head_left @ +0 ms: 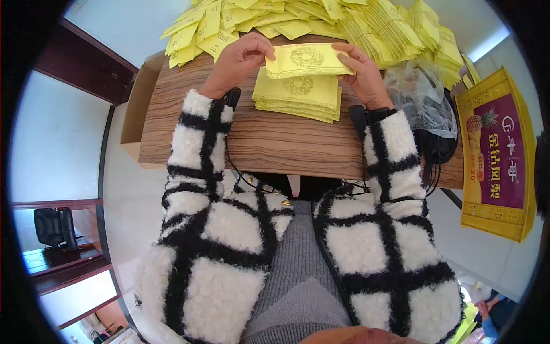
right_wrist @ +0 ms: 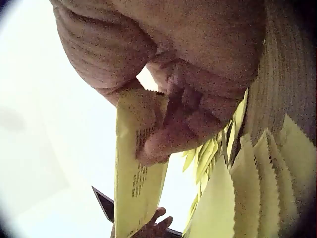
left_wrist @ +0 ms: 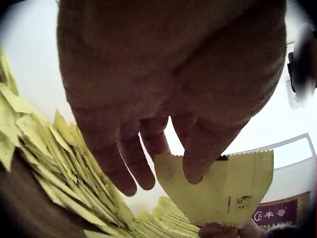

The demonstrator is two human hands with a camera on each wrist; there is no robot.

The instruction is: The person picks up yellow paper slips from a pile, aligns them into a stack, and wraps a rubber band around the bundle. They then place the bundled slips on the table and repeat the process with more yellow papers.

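Both hands hold one yellow packet (head_left: pixel 306 60) with a round ornament, just above a neat stack of like packets (head_left: pixel 298 94) on the wooden table (head_left: pixel 275 143). My left hand (head_left: pixel 243 57) pinches the packet's left end. The right hand (head_left: pixel 358 69) grips its right end, thumb on top. In the left wrist view the fingers (left_wrist: pixel 148 153) curl over the packet (left_wrist: pixel 228 188). Seen from the right wrist, the fingers (right_wrist: pixel 173 129) pinch the packet's (right_wrist: pixel 136 173) edge.
A loose heap of yellow packets (head_left: pixel 321 23) covers the table's far side. A crumpled clear plastic bag (head_left: pixel 421 94) lies at the right. A yellow and purple pineapple box (head_left: pixel 498 155) stands beside the table. A cardboard box (head_left: pixel 137 109) sits at the left end.
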